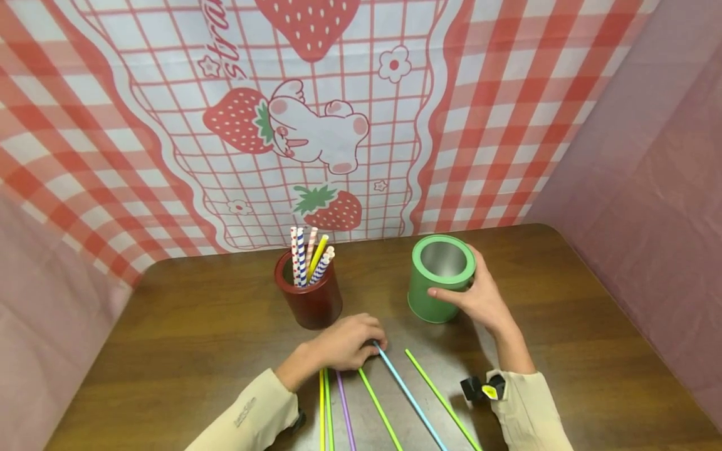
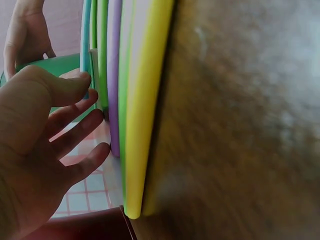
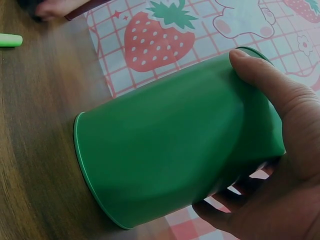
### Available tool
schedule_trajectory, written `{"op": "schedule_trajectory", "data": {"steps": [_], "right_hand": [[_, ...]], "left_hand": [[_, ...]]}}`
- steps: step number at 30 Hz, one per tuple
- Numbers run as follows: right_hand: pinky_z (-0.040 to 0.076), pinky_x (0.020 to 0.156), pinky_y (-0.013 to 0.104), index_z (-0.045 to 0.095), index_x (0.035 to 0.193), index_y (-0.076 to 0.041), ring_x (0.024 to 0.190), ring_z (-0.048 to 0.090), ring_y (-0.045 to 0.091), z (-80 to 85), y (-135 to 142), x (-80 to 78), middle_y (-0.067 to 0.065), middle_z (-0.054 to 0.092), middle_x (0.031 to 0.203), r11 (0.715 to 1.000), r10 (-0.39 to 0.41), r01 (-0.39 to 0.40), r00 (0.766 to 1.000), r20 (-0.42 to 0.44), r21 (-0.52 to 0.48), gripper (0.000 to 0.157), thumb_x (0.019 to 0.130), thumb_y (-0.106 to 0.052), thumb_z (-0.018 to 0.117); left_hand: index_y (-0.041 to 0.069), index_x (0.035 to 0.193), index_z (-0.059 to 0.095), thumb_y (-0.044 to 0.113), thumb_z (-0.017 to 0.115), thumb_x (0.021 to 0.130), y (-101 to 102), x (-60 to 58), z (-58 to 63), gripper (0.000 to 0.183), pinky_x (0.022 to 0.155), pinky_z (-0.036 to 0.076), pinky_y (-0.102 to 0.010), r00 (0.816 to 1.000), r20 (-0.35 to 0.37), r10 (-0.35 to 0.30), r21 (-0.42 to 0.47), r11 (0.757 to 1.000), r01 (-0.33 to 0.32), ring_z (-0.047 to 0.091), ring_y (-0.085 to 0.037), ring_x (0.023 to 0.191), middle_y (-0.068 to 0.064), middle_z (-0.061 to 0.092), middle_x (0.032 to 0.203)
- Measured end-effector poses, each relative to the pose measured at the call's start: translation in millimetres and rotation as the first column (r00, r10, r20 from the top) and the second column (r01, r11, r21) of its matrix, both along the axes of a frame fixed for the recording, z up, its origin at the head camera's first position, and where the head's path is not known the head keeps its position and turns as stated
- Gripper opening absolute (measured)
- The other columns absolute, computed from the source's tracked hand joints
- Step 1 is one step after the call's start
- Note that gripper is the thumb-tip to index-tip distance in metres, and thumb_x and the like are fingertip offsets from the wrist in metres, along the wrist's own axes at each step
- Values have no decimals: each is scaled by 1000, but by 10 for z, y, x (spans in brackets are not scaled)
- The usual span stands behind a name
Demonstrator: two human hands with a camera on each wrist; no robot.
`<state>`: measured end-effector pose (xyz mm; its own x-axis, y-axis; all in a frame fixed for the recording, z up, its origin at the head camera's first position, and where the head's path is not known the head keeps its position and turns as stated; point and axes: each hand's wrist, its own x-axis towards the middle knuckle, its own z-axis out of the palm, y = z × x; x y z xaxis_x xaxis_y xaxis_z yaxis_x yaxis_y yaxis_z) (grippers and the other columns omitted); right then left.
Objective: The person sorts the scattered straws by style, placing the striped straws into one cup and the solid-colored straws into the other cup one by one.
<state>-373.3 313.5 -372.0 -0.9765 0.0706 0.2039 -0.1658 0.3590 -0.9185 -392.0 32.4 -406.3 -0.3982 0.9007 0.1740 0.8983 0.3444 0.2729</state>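
My left hand (image 1: 348, 343) pinches the far end of a thin light-blue straw (image 1: 410, 396) between thumb and forefinger; the left wrist view shows its other fingers loosely bent. My right hand (image 1: 484, 295) grips a green can (image 1: 424, 295) around its right side, thumb across the front. The can stands upright on the table, its mouth facing up and its inside silvery. Beside the blue straw lie a lime-green straw (image 1: 437, 391) on the right, and another green straw (image 1: 379, 407), a purple straw (image 1: 344, 410) and a yellow straw (image 1: 322, 413) on the left.
A dark red can (image 1: 316, 307) holding several patterned paper straws (image 1: 301, 257) stands behind my left hand. The brown wooden table (image 1: 169, 338) ends at a strawberry-print cloth (image 1: 389, 138) hanging at the back. Pink cloth (image 1: 648, 207) hangs at the right.
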Motion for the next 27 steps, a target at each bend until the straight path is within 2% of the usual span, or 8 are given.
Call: {"op": "schedule_trajectory", "data": {"steps": [9, 15, 19, 21, 23, 24, 25, 27], "right_hand": [[35, 99, 54, 20, 149, -10, 121, 44, 33, 10, -6, 16, 17, 43, 136, 1000, 2, -2, 1000, 3, -15, 104, 70, -15, 87], [34, 100, 54, 20, 149, -10, 122, 44, 33, 6, -12, 12, 17, 43, 136, 1000, 0, 1, 1000, 17, -13, 104, 70, -16, 87], [34, 100, 56, 20, 149, -10, 122, 44, 34, -3, -10, 6, 17, 43, 137, 1000, 1, -1, 1000, 16, -5, 104, 69, -17, 87], [35, 99, 56, 20, 149, -10, 122, 44, 34, -7, -4, 0, 17, 42, 137, 1000, 3, -3, 1000, 9, -7, 104, 69, -16, 87], [35, 99, 55, 21, 149, -10, 121, 44, 34, -10, 0, -6, 17, 43, 137, 1000, 5, -5, 1000, 0, -7, 104, 69, -16, 87], [35, 99, 55, 21, 149, -10, 121, 44, 33, -9, 1, -8, 16, 43, 137, 1000, 6, -6, 1000, -5, -8, 103, 69, -16, 87], [35, 99, 55, 21, 148, -10, 121, 44, 33, -9, 2, -10, 16, 43, 136, 1000, 8, -8, 1000, -9, -12, 103, 69, -15, 87], [35, 99, 55, 22, 148, -10, 121, 44, 33, -5, 1, -12, 16, 43, 136, 1000, 8, -8, 1000, -13, -16, 103, 69, -15, 87]], "left_hand": [[22, 88, 70, 17, 72, 82, 49, -8, 7, 8, 81, 46, -26, 998, -60, 2, -78, 997, -6, 55, -11, 94, 9, 62, 95], [20, 94, 71, 18, 72, 82, 44, -2, 22, 12, 84, 46, -26, 1000, -23, 17, -89, 996, -19, 56, -11, 98, 7, 63, 100], [18, 99, 71, 20, 73, 82, 19, 21, 32, 18, 84, 48, -25, 994, 31, 104, -51, 993, -102, 59, -10, 96, 6, 65, 100], [16, 98, 71, 22, 74, 83, 13, 43, 43, 16, 77, 49, -23, 976, 104, 192, -4, 981, -192, 61, -8, 87, 6, 66, 93], [14, 94, 70, 23, 73, 83, 14, 71, 55, 15, 68, 49, -21, 927, 234, 293, 39, 950, -310, 62, -5, 75, 6, 68, 83], [12, 92, 70, 24, 74, 83, 18, 88, 70, 15, 63, 49, -21, 887, 319, 334, 58, 927, -370, 61, -4, 69, 6, 68, 79], [10, 90, 69, 24, 74, 84, 23, 110, 92, 16, 59, 49, -21, 828, 425, 366, 63, 900, -430, 61, -5, 63, 4, 69, 75], [6, 88, 67, 23, 73, 84, 41, 147, 124, 18, 53, 51, -23, 669, 632, 392, 48, 841, -539, 61, -6, 55, -1, 69, 70]]}}
